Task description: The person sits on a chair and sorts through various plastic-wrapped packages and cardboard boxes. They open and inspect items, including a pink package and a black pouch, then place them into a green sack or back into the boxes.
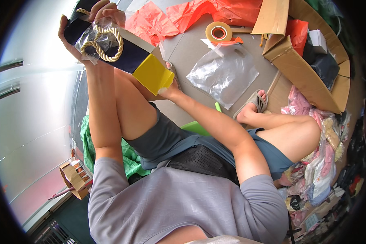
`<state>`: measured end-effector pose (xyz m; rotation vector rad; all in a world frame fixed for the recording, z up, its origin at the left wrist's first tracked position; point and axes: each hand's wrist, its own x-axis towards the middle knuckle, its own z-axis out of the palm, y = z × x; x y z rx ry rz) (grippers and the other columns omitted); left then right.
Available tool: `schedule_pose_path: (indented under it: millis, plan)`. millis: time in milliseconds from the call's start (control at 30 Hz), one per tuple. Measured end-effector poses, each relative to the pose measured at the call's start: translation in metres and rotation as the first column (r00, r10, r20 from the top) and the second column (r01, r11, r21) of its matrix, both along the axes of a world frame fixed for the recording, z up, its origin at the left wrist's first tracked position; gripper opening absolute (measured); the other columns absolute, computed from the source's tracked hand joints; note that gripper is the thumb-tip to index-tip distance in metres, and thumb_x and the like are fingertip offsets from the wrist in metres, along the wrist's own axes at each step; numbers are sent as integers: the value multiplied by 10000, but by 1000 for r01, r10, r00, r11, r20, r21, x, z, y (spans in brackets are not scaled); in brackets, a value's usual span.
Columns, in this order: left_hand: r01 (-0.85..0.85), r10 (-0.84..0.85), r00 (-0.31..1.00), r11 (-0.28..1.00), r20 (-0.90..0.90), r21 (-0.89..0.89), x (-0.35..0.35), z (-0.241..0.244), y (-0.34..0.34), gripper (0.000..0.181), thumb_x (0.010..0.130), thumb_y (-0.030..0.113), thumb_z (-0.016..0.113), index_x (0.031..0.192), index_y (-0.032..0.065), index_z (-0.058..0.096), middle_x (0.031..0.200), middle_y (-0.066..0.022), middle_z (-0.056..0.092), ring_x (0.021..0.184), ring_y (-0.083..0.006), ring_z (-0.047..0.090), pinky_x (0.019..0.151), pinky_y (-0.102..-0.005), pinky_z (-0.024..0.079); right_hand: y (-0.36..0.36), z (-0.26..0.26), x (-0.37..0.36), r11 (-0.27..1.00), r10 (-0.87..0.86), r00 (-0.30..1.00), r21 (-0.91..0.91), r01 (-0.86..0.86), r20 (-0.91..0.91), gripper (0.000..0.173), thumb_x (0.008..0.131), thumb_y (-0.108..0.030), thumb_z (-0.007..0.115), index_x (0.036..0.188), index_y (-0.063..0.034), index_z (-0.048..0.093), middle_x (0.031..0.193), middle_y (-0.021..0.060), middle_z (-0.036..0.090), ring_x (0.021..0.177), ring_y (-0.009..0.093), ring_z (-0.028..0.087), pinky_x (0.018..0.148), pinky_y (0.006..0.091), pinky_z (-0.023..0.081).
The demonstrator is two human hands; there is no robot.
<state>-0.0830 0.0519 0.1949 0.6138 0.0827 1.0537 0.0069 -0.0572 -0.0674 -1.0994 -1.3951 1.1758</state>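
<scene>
A dark navy box (128, 56), with a pale side and a yellow end (154, 74), is held up at the upper left. Cream-and-gold twisted cord (120, 45) in clear plastic film lies over its dark face. My left hand (105, 13) grips the far end, its fingers curled over the film and box. At the yellow end is my right hand (170, 91), holding the lower corner; most of its fingers are hidden behind the box.
Clear plastic bag (224, 73), tape roll (218, 31) and red plastic sheeting (189, 18) lie on the floor ahead. An open cardboard box (308, 73) stands right, near bagged pink and white items (320, 170). A frosted panel (33, 122) borders the left.
</scene>
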Motion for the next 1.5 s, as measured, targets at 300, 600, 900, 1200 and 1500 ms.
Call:
schedule_pose_path:
  millis: [300,600,900,1200,1500]
  plan:
    - [-123,117,991,986,-60,-112,-45,-12,5,694,916,434,582,1327,-107,442,829,-41,464,717,-139,460,823,-301,445,88,-3,158,917,217,938,-271,-291,-272,451,808,-218,867,1120,48,680,995,116,765,884,153,732,843,297,562]
    - [-78,60,919,996,-390,-32,-46,-14,-5,868,944,397,503,1519,-181,205,897,-44,414,720,-109,423,814,-303,424,96,41,255,981,72,996,-184,-61,51,453,817,-240,880,1178,-41,691,867,14,711,829,89,652,802,241,504]
    - [39,-28,888,999,-458,15,-31,-8,-10,981,893,454,529,1534,-194,167,998,-85,463,814,-102,479,751,-202,479,104,35,298,966,-51,996,-256,29,-78,415,853,-339,864,1068,-25,699,798,-26,644,730,54,608,727,196,487]
    - [214,-179,844,977,-506,12,-31,-6,-7,846,931,437,393,1502,-177,284,1225,-266,643,1103,-287,693,993,-384,571,102,36,307,964,-206,964,-205,171,-169,350,893,-296,834,1053,-18,695,846,-2,690,721,63,597,719,213,486]
    - [-378,404,683,908,-609,179,-11,-16,-21,592,988,379,500,1355,-85,523,1073,-232,646,918,-258,648,781,-360,607,102,31,275,967,-127,974,-241,80,-186,453,890,-290,835,1172,15,654,896,22,712,774,80,634,752,224,512]
